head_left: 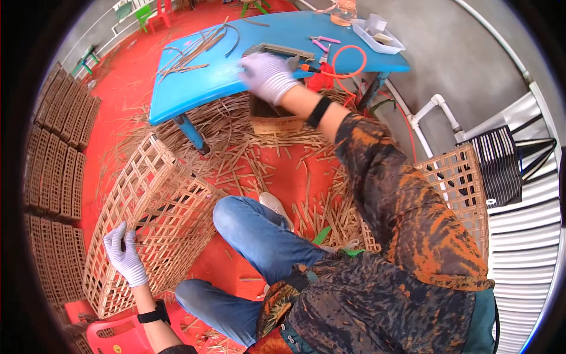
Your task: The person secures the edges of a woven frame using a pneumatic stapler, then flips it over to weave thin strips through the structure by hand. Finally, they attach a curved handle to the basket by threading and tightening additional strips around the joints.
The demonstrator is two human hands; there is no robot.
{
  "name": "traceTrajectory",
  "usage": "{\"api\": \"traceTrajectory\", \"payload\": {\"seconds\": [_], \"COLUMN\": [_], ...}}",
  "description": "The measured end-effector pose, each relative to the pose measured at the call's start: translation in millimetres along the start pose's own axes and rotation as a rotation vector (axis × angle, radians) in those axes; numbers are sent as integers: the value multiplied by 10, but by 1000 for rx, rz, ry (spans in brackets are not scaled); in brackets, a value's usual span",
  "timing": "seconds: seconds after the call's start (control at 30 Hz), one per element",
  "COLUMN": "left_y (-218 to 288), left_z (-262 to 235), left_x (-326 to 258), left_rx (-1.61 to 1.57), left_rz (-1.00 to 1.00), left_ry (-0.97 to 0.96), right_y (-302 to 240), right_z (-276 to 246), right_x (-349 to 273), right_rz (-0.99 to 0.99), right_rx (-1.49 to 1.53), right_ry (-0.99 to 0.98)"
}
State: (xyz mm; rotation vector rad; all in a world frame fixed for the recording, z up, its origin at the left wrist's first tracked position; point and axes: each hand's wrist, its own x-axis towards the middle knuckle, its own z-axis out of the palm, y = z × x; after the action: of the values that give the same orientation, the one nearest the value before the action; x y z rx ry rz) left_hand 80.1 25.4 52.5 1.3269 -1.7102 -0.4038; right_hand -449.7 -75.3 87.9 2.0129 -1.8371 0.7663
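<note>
My left hand [125,257], in a pale striped glove, is at the side of a woven lattice basket [159,221]. Its fingers curl against the basket's open strips. The basket stands tilted to the left of my knees. My right hand [266,76], gloved the same way, reaches over the blue table [194,88] and is smeared by motion. It is beside a grey bar-shaped fixture [283,51] near the table's front edge; whether it touches or holds anything cannot be made out. Loose flat strips [200,50] lie on the table's left part.
Pink-handled pliers [321,42], an orange hose [365,59] and a white tray [380,38] are on the table's right. Cut strips litter the red floor [289,168]. Stacked baskets [56,177] line the left; another basket [457,183] stands right. A red plastic chair [118,336] is lower left.
</note>
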Motion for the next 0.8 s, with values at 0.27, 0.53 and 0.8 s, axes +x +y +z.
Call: {"api": "traceTrajectory", "payload": {"seconds": [0.27, 0.53, 0.8], "left_y": [234, 132, 151], "left_z": [-199, -199, -316], "left_x": [-7, -32, -157], "left_rx": [284, 138, 8], "left_rz": [102, -31, -36], "left_ry": [-10, 18, 59], "right_y": [1242, 1273, 1124], "right_z": [386, 999, 262], "right_x": [268, 631, 339], "right_rz": [142, 328, 314], "right_rx": [-211, -327, -344], "right_ry": [-196, -517, -376]}}
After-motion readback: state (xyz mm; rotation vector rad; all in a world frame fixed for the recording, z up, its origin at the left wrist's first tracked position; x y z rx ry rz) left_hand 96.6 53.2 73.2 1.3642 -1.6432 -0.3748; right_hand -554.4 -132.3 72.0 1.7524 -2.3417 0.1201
